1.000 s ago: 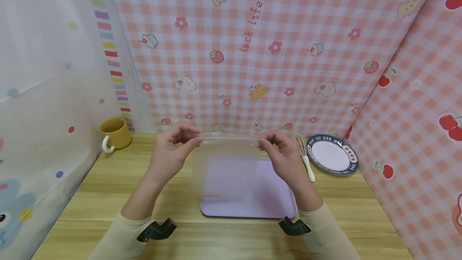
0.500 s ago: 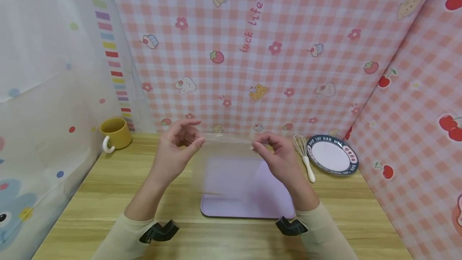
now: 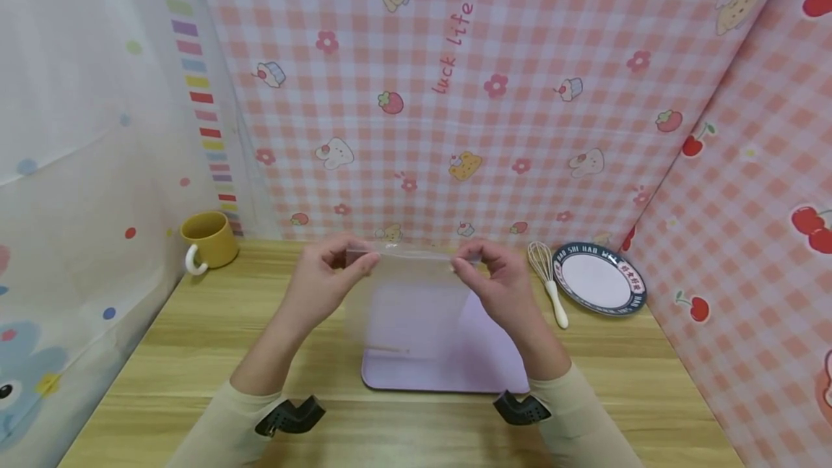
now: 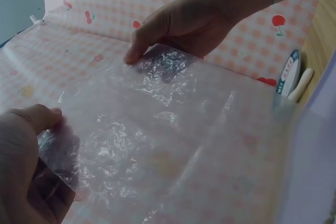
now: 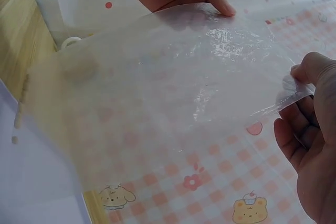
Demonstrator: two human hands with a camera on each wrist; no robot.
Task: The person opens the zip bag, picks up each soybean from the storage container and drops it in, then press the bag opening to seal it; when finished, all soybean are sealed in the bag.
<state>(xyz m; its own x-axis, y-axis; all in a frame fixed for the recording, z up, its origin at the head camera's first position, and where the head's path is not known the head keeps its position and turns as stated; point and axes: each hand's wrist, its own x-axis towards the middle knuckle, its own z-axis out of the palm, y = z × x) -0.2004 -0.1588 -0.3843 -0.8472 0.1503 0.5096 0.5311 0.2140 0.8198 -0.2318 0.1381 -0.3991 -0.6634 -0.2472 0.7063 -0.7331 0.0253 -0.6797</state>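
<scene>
Hanging above the lilac tray (image 3: 455, 367), a clear plastic bag (image 3: 406, 302) is pinched at its top corners by the left hand (image 3: 321, 284) and right hand (image 3: 503, 287). The tray's far part is veiled by the film. The bag is seen as thin, crinkled and translucent, its lower edge hard to make out.

The head view looks forward and down from above the table (image 3: 195, 338), taking in the whole corner. Each wrist view sits close under its own arm, looking across at the opposite hand. All three share the clear plastic bag (image 3: 406, 302).
</scene>
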